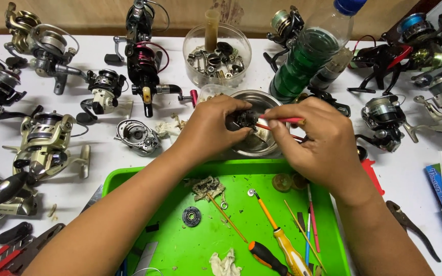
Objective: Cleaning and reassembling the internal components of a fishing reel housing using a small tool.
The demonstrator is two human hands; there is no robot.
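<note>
My left hand (208, 128) grips a small black reel part (242, 119) over a round metal bowl (265, 100). My right hand (319, 138) holds a thin red-handled tool (284, 120), its tip at the black part. Both hands hover just beyond the far edge of a green tray (129, 176). On the tray lie a black round gear (191, 216), an orange-handled screwdriver (281, 237), a black-and-orange screwdriver (267, 258), thin sticks and a dirty rag (208, 187).
Many fishing reels (44, 140) are spread over the white table on both sides. A clear round tub of small metal parts (217, 53) and a plastic bottle of green liquid (308, 51) stand at the back. Pliers (413, 227) lie at right.
</note>
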